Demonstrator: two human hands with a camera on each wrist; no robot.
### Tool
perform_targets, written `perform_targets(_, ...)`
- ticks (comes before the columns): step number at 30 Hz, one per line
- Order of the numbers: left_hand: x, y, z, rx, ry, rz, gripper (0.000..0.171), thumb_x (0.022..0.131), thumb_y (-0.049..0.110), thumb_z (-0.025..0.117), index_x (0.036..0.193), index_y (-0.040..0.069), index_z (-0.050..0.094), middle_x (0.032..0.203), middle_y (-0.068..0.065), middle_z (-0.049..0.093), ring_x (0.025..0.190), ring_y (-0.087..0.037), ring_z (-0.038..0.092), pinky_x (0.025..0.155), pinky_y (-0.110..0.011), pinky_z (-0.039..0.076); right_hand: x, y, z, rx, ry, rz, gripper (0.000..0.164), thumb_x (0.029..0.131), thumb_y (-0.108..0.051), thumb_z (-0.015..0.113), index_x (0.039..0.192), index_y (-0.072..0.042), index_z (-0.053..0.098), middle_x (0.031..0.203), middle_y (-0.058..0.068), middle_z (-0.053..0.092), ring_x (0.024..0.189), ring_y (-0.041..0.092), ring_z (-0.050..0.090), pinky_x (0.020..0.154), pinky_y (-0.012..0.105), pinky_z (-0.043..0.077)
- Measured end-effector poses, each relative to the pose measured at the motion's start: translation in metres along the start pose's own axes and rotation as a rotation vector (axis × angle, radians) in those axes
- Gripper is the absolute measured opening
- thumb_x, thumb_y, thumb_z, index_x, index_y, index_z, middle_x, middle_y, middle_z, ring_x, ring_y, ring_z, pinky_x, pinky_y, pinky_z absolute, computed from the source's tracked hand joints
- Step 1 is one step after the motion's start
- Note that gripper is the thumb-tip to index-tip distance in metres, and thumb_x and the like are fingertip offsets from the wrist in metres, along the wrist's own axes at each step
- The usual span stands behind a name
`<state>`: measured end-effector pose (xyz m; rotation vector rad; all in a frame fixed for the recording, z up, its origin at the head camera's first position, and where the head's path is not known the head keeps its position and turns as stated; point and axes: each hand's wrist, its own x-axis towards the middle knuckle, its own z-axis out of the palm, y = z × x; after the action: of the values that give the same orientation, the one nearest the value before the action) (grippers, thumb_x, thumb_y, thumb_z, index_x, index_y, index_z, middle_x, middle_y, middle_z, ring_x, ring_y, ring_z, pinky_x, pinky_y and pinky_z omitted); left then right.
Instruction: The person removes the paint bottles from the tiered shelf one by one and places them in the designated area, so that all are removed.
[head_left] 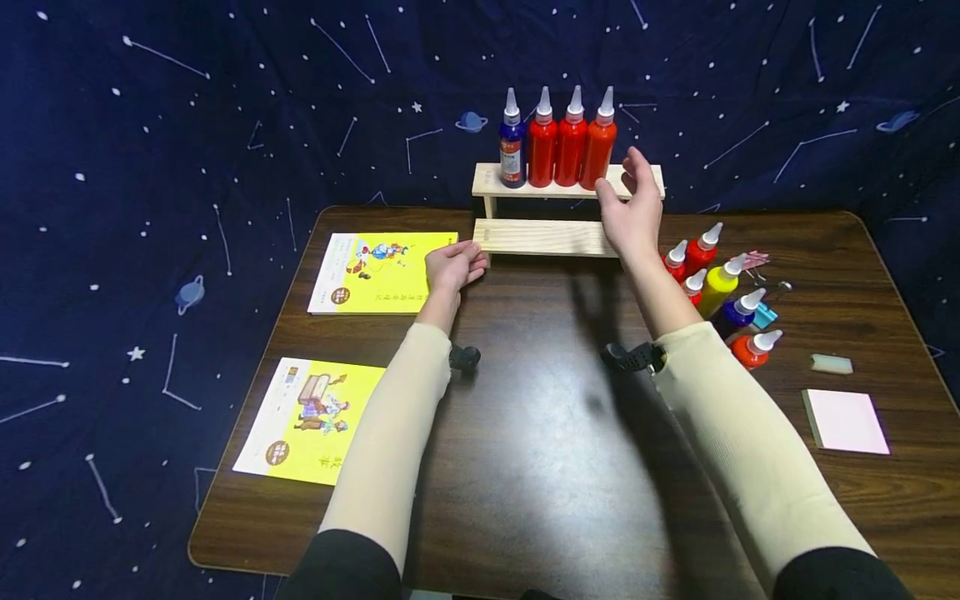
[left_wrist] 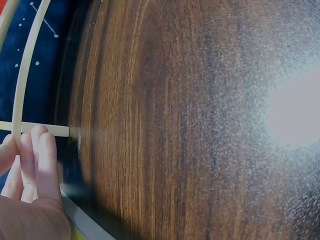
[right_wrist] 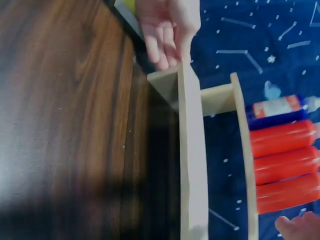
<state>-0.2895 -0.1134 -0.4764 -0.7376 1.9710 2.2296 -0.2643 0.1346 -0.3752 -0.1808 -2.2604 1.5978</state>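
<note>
A two-step wooden rack (head_left: 543, 237) stands at the far edge of the table. On its upper board are a blue paint bottle (head_left: 512, 154), two red paint bottles (head_left: 542, 152) and an orange-red paint bottle (head_left: 598, 150), all upright with white nozzle caps. My left hand (head_left: 452, 268) pinches the left end of the lower board, thumb on one face and fingers on the other, as the left wrist view shows. Beside the orange-red bottle is my right hand (head_left: 633, 212), thumb and fingers spread apart with nothing between them. Only its fingertips (right_wrist: 300, 226) show in the right wrist view.
Right of the rack stand more bottles, among them a yellow paint bottle (head_left: 717, 292) and a dark blue one (head_left: 737, 312). Two yellow books (head_left: 390, 287) lie at left. A sticky-note pad (head_left: 847, 422) and a small pale block (head_left: 831, 363) lie at right.
</note>
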Motion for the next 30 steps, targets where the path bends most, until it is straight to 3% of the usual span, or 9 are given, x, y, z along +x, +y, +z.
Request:
perform_targets(8, -0.001, 0.000, 0.001, 0.003, -0.011, 0.008, 0.026, 0.085, 0.016, 0.073, 0.109, 0.006, 0.072, 0.088, -0.011, 0.073, 0.075, -0.018, 0.072, 0.069, -0.029, 0.060, 0.035, 0.003, 0.011, -0.012, -0.133, 0.094, 0.074, 0.095, -0.020, 0.057, 0.154, -0.014, 0.012, 0.158, 0.007, 0.022, 0.143, 0.012, 0.024, 0.114, 0.021, 0.024)
perform_targets(12, -0.001, 0.000, 0.002, -0.001, -0.014, 0.019, 0.024, 0.087, 0.013, 0.071, 0.109, 0.004, 0.071, 0.085, -0.011, 0.073, 0.076, -0.019, 0.072, 0.070, -0.030, 0.060, 0.042, 0.005, 0.013, 0.026, -0.184, 0.081, 0.079, 0.095, -0.016, 0.058, 0.154, -0.011, 0.005, 0.157, 0.007, 0.023, 0.142, 0.010, 0.024, 0.114, 0.019, 0.022)
perform_targets(15, -0.001, 0.000, 0.002, -0.005, -0.022, 0.026, 0.024, 0.088, 0.012, 0.070, 0.110, 0.003, 0.071, 0.084, -0.011, 0.073, 0.075, -0.019, 0.072, 0.070, -0.031, 0.060, 0.044, 0.005, 0.014, 0.062, -0.204, 0.073, 0.079, 0.095, -0.013, 0.057, 0.154, -0.010, 0.004, 0.156, 0.007, 0.027, 0.141, 0.011, 0.027, 0.114, 0.023, 0.027)
perform_targets(20, -0.001, 0.001, 0.002, -0.010, -0.019, 0.018, 0.024, 0.087, 0.013, 0.071, 0.109, 0.004, 0.071, 0.083, -0.010, 0.072, 0.073, -0.018, 0.072, 0.069, -0.030, 0.060, 0.047, 0.003, 0.014, 0.000, -0.192, 0.099, 0.076, 0.095, -0.019, 0.058, 0.154, -0.016, 0.010, 0.149, 0.013, 0.029, 0.139, 0.015, 0.033, 0.111, 0.023, 0.033)
perform_targets(25, -0.002, 0.002, 0.001, -0.011, -0.014, 0.016, 0.025, 0.086, 0.014, 0.072, 0.109, 0.004, 0.071, 0.084, -0.011, 0.073, 0.071, -0.017, 0.072, 0.069, -0.030, 0.060, 0.048, 0.003, 0.017, -0.093, -0.088, 0.102, 0.057, 0.094, -0.021, 0.060, 0.144, -0.014, 0.036, 0.130, 0.013, 0.040, 0.120, 0.019, 0.043, 0.095, 0.016, 0.036)
perform_targets(30, -0.002, 0.002, -0.001, -0.009, -0.011, 0.010, 0.025, 0.087, 0.014, 0.071, 0.109, 0.005, 0.071, 0.084, -0.010, 0.073, 0.073, -0.018, 0.072, 0.071, -0.030, 0.059, 0.044, 0.007, 0.021, 0.031, -0.040, 0.093, 0.046, 0.093, -0.013, 0.061, 0.134, -0.008, 0.042, 0.129, 0.012, 0.046, 0.118, 0.021, 0.049, 0.099, 0.019, 0.040)
